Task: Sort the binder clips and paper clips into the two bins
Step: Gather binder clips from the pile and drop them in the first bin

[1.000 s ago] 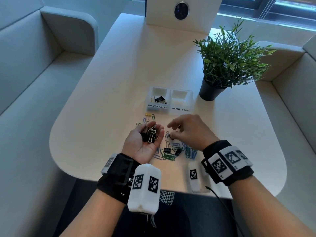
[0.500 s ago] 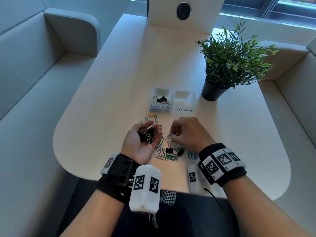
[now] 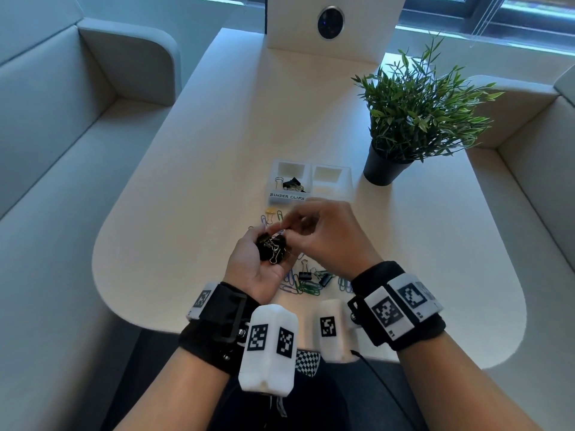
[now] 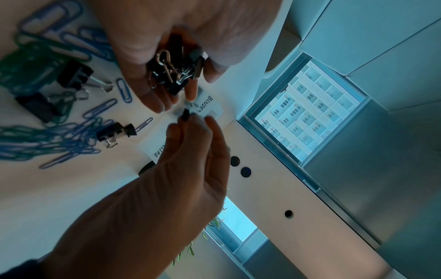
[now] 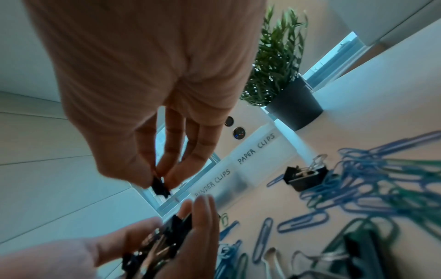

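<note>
My left hand [image 3: 245,262] is palm up over the table, fingers cupped round a bunch of black binder clips [image 3: 273,248] [image 4: 176,69]. Just beyond its fingertips, my right hand [image 3: 323,234] pinches one small black binder clip [image 5: 160,186] [image 4: 185,115] between thumb and fingers. The bin labelled BINDER CLIPS [image 3: 287,195] holds a few black clips. The paper clips bin [image 3: 331,181] beside it shows nothing inside. Blue and green paper clips [image 3: 306,286] lie under my hands, with two loose binder clips [image 3: 305,275] among them.
A potted plant [image 3: 417,119] stands right of the bins. A white upright panel [image 3: 329,20] with a dark round lens closes the table's far end. Grey sofa seats flank the table [image 3: 186,150]. A yellow clip [image 3: 270,211] lies before the bins.
My right hand has lifted off the pile with a binder clip pinched in it and moved left, over the fingertips of my left hand. The left hand has stayed cupped.
</note>
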Demonstrator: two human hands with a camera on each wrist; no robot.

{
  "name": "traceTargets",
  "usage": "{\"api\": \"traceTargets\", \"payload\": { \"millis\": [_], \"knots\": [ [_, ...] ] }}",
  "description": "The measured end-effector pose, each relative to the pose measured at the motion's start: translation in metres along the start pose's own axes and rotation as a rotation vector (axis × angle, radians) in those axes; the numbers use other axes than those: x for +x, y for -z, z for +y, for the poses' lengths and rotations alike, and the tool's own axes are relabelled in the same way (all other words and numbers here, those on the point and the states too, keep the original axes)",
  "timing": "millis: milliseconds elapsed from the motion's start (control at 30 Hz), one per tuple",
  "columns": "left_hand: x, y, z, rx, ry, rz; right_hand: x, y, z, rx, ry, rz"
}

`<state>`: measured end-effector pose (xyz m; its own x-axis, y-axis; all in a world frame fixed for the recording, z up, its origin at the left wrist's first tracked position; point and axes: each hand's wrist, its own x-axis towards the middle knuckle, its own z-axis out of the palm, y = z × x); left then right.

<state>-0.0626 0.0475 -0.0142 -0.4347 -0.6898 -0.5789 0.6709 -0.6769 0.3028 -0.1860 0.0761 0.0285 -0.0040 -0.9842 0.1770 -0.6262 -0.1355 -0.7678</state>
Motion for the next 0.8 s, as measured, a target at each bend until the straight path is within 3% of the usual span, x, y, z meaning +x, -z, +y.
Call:
{"api": "traceTargets", "payload": {
  "millis": [67,200,333,567,800],
  "knots": [
    [0.001,-0.003,0.001,0.021,0.001,-0.009,0.000,-0.002,0.000,-0.043,0.010,-0.010],
    [0.005,-0.013,0.011,-0.005,-0.025,0.006,-0.007,0.005,0.006,-0.076,0.011,0.120],
    [0.018,-0.041,0.031,0.106,-0.083,-0.022,-0.015,0.009,0.017,-0.133,-0.021,0.110],
    [0.051,-0.101,0.041,0.600,-0.237,0.109,-0.025,0.016,0.030,-0.155,-0.045,0.085],
    [0.058,-0.110,0.043,0.867,-0.217,0.168,-0.026,0.023,0.035,-0.145,-0.056,0.106]
  ]
}}
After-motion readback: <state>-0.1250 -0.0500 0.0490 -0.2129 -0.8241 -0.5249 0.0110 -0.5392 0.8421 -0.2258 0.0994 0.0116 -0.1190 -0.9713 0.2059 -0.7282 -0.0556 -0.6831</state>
